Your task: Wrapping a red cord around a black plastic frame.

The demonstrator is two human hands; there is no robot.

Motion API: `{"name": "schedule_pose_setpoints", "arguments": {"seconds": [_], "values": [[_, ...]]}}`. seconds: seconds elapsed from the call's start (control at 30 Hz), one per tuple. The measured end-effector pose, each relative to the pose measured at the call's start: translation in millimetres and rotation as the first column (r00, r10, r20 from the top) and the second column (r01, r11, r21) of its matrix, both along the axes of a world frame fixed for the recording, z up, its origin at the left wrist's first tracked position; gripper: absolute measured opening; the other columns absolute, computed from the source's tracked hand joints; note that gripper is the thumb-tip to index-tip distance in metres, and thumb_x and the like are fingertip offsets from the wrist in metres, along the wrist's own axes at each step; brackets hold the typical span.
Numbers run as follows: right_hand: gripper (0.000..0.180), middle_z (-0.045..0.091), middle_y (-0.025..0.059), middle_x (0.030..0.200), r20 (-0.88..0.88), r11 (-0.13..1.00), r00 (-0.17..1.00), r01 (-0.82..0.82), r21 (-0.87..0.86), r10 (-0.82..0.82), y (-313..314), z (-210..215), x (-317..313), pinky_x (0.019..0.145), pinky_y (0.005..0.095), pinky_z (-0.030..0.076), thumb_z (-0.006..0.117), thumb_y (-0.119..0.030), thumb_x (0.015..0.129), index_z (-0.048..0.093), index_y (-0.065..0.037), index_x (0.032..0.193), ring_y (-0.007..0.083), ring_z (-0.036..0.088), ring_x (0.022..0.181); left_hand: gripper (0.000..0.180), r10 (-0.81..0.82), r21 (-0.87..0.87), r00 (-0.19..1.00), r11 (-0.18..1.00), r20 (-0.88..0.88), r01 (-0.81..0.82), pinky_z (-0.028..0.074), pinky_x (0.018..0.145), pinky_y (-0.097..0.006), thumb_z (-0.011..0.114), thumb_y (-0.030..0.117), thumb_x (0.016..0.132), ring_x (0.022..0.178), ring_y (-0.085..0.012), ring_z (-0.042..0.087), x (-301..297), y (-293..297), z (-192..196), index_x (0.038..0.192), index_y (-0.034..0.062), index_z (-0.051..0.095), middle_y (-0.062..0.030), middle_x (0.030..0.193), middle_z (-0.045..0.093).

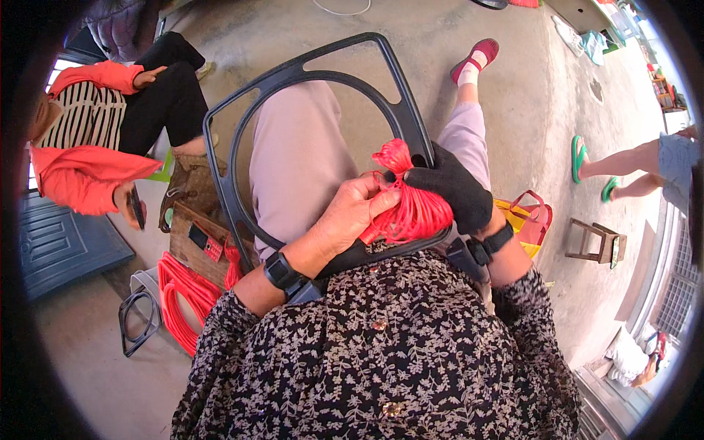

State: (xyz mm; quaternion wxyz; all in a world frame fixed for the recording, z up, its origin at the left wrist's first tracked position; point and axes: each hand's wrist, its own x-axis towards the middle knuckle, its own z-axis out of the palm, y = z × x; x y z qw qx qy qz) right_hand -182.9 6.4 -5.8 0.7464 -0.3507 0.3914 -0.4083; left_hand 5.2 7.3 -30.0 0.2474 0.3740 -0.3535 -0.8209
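Red cord bundle (416,214), plain and glossy, is held in both hands (350,211) (458,192).

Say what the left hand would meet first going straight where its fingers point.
The red cord bundle, which the left hand touches; beyond, probably the black-gloved right hand, though depth is unclear.

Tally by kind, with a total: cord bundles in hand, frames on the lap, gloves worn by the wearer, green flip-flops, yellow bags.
Bundle of glossy red cord: 1
Large black frame with a round opening: 1
Black glove: 1
Green flip-flops: 2
Yellow bag with red handles: 1
Total: 6
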Motion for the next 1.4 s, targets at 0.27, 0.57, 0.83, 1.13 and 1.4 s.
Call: {"name": "schedule_pose_setpoints", "arguments": {"seconds": [0.27,0.57,0.83,1.13,1.4], "values": [[0.041,0.062,0.001,0.094,-0.449,0.997,0.89,0.072,-0.036,-0.08,41,-19,-7,0.077,0.0242,0.046,0.069,-0.013,0.076,0.055,0.001,0.111,0.0091,0.055,0.085,0.011,0.0,-0.094,1.0,0.996,0.0,0.0,0.043,0.062,-0.018,0.057,0.014,0.088,0.068,-0.0029,0.052,4,-2,2,0.084,0.0036,0.056,0.0025,0.077,0.058],[0.028,0.062,0.0017,0.084,-0.478,0.997,0.876,0.04,-0.061,-0.064,34,-39,-10,0.065,0.0245,0.047,0.065,-0.018,0.078,0.057,-0.001,0.099,0.0108,0.057,0.074,0.016,-0.06,0.023,0.992,0.998,0.108,0.058,0.045,0.053,-0.019,0.054,0.02,0.09,0.058,-0.006,0.055,7,-3,16,0.083,0.0045,0.055,-0.0023,0.073,0.06],[0.011,0.058,0.0016,0.07,-0.21,0.719,0.719,0.689,0.093,-0.662,70,-48,-87,0.055,0.0224,0.043,0.063,-0.015,0.081,0.059,-0.005,0.085,0.0096,0.053,0.059,0.019,-0.021,0.135,1.0,0.991,-0.008,0.022,0.048,0.054,-0.021,0.053,0.022,0.09,0.057,-0.0107,0.058,15,-7,11,0.087,0.0035,0.055,-0.0064,0.074,0.061],[0.005,0.053,-0.004,0.069,-0.558,0.817,0.64,0.561,-0.131,-0.529,77,-80,-126,0.046,0.0245,0.04,0.061,-0.014,0.081,0.058,-0.011,0.081,0.0066,0.047,0.054,0.019,0.06,0.212,0.995,0.976,-0.079,-0.042,0.05,0.046,-0.026,0.052,0.022,0.091,0.051,-0.0143,0.059,7,-12,10,0.086,0.004,0.055,-0.0094,0.069,0.061],[0.032,0.064,0.0086,0.088,-0.779,0.82,0.273,0.077,-0.567,-0.565,13,-36,-67,0.075,0.0306,0.048,0.069,-0.006,0.068,0.059,0.0,0.098,0.0171,0.06,0.082,0.013,0.008,0.175,0.987,0.984,-0.164,0.021,0.048,0.045,-0.025,0.054,0.018,0.087,0.056,-0.0141,0.059,5,-5,14,0.082,0.0059,0.053,-0.01,0.072,0.062]]}}
